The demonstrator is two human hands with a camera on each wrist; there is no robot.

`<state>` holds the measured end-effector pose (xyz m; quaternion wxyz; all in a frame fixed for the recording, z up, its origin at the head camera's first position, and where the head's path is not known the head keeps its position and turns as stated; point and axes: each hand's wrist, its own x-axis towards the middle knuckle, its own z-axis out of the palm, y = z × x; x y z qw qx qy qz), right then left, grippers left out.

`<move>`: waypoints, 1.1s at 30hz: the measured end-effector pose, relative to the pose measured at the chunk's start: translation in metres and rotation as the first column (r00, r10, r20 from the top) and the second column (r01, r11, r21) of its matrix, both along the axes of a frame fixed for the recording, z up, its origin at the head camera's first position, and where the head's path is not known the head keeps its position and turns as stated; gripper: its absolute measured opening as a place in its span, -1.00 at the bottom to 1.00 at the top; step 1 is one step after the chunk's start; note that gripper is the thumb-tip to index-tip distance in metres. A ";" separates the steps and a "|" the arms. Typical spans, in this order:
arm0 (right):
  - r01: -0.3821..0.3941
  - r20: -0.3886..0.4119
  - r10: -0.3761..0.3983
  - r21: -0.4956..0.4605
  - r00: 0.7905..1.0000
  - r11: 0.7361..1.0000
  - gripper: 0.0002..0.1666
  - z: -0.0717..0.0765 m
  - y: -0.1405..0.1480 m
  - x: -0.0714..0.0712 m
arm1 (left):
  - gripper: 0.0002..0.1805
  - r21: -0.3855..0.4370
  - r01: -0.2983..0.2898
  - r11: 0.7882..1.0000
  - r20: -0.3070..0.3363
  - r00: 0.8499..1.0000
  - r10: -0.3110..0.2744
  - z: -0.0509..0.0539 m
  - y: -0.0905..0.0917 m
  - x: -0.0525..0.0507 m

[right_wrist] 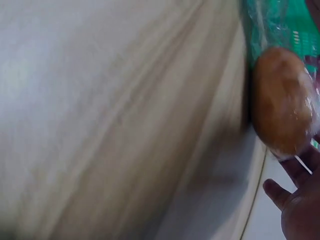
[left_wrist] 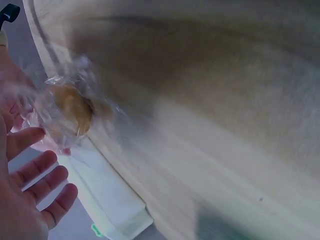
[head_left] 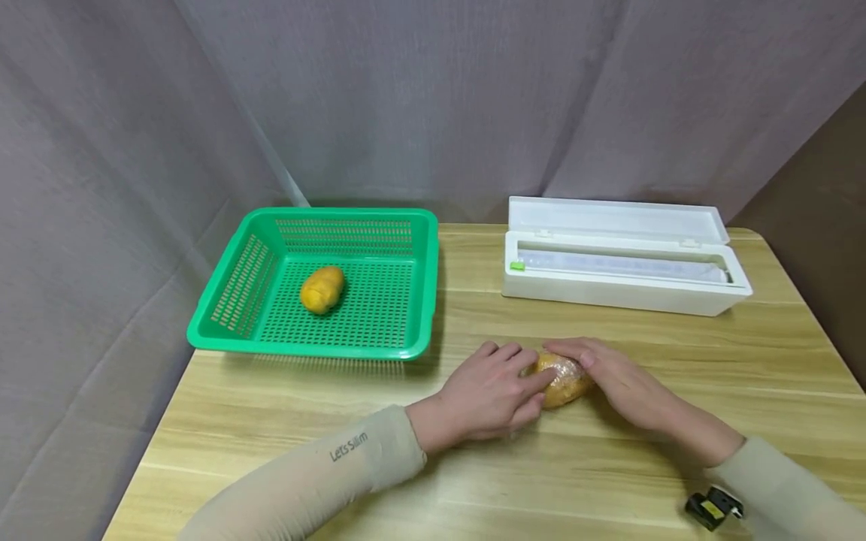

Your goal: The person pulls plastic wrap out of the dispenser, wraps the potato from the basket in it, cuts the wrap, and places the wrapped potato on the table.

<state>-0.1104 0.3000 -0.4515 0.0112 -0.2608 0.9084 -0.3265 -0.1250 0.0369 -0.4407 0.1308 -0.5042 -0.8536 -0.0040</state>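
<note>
A potato [head_left: 567, 387] wrapped in clear cling film lies on the wooden table between both hands. My right hand [head_left: 622, 383] holds it from the right, thumb near the top and fingers along the far side. From the left, my left hand [head_left: 489, 392] touches the potato, one finger reaching over the film. In the left wrist view the left fingers [left_wrist: 42, 170] are spread and loosely straight, with the thumb out of sight. Loose film [left_wrist: 82, 72] stands out around the potato there. The right wrist view shows the film tight over the potato's side [right_wrist: 282, 102].
At the left stands a green basket [head_left: 311, 348] with one unwrapped potato [head_left: 322, 291] in it. A white film box [head_left: 622, 294] sits at the back right, lid raised, a roll [head_left: 622, 264] inside. A small black device [head_left: 710, 509] lies by the right sleeve.
</note>
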 end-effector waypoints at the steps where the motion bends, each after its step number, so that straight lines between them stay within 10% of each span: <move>1: 0.003 -0.008 -0.003 0.010 1.000 1.000 -0.41 0.002 0.002 -0.001 | -0.52 -0.008 0.001 1.000 -0.006 1.000 -0.001 0.002 0.000 -0.001; 24: 0.020 -0.007 -0.020 0.012 1.000 1.000 -0.93 0.007 0.011 0.005 | -0.86 0.076 0.019 0.997 -0.082 0.997 -0.013 0.002 -0.002 -0.003; 33: -0.042 0.003 0.042 -0.025 0.999 0.999 -0.72 0.001 0.002 0.004 | -0.53 0.080 0.124 0.989 -0.099 0.988 -0.116 -0.008 -0.020 0.009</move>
